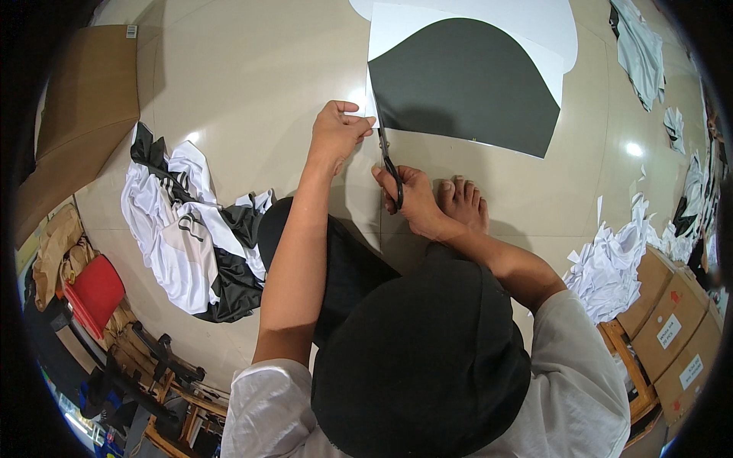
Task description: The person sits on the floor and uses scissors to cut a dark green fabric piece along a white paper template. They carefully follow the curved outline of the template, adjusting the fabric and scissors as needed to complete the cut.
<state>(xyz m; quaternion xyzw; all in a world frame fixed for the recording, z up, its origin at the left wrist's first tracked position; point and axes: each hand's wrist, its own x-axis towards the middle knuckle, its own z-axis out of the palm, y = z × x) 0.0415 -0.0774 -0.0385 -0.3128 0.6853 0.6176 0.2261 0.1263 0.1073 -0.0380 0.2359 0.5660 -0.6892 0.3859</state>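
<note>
A white sheet [391, 38] printed or layered with a dark grey, round-topped panel [466, 84] lies on the floor ahead of me. I cannot tell whether it is cloth or paper. My right hand [414, 196] grips black-handled scissors [388, 159], thumb and fingers around the handles. Their blades point away from me, along the dark panel's left edge. My left hand [340, 136] is just left of the blades, its thumb and a finger pinching the narrow white margin at the sheet's lower left corner. The other fingers are loosely bent.
Another white sheet [569, 34] lies beneath. White and black garments [175, 237] lie at left, near a large cardboard box [92, 99]. At right are a heap of white scraps [611, 267], cartons [668, 328] and grey cloth [640, 57]. My bare foot [464, 204] is beside my right hand.
</note>
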